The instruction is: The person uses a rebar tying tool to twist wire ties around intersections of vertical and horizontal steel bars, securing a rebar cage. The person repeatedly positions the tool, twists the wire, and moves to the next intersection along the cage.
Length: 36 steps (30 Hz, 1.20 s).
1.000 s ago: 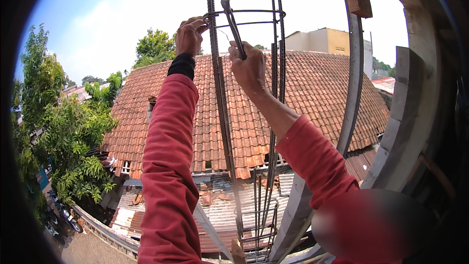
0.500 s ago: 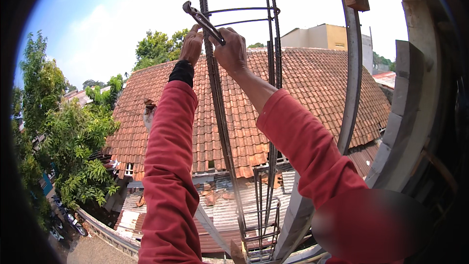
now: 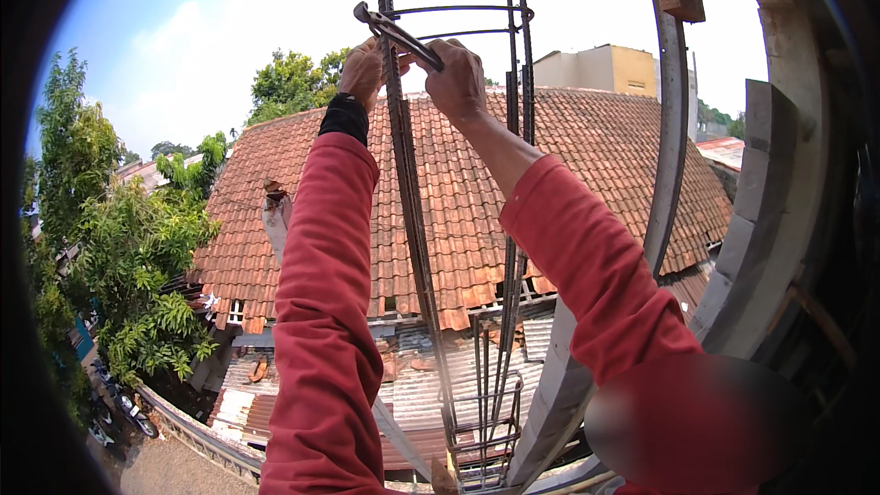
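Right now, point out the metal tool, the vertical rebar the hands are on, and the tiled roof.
metal tool (image 3: 396,34): head view, middle of its handle.
vertical rebar (image 3: 414,220): head view, shaft below the hands.
tiled roof (image 3: 587,128): head view, red tiles right of the bars.

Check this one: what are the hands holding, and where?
Right hand holds a metal tool by its handle end. Left hand grips the vertical rebar just beneath it.
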{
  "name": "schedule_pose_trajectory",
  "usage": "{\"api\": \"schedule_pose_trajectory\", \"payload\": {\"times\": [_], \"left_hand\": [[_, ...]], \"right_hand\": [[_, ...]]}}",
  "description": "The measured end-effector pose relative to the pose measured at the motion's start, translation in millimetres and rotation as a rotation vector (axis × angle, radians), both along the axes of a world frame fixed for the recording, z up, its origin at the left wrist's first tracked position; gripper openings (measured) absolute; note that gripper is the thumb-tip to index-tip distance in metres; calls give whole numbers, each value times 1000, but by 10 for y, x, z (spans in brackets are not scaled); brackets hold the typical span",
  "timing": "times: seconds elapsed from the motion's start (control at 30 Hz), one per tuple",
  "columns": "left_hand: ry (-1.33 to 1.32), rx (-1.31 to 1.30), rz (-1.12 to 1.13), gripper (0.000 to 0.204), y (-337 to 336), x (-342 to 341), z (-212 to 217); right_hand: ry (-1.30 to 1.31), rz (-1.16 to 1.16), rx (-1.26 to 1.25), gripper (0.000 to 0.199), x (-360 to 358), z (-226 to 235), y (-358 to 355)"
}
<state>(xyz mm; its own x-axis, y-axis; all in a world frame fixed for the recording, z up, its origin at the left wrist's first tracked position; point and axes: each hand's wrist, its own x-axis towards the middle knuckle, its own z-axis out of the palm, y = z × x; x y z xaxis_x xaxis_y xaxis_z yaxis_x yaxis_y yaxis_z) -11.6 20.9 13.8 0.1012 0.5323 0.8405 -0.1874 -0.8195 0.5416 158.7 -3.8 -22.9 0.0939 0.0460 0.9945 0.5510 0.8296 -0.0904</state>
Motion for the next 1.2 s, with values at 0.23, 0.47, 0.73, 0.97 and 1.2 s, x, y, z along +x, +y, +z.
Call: {"api": "schedule_pose_trajectory", "payload": {"times": [0.23,0.47,0.73,0.97,1.2], "left_hand": [[-74,169,75,42,98,71,10],[-105,92,54,46,180,10,-103],[38,66,-8,36,4,-65,-31],[33,42,-14,28,-36,-47,49],[18,-10,3,22,-97,-31,53]], "right_hand": [[-20,24,6,15,-28,113,-32],[-23,-23,60,7,-131,157,-2],[-87,-67,-12,8,-60,213,-1],[-217,84,-295,16,120,392,-5],[-189,194,-107,17,204,389,229]]}}
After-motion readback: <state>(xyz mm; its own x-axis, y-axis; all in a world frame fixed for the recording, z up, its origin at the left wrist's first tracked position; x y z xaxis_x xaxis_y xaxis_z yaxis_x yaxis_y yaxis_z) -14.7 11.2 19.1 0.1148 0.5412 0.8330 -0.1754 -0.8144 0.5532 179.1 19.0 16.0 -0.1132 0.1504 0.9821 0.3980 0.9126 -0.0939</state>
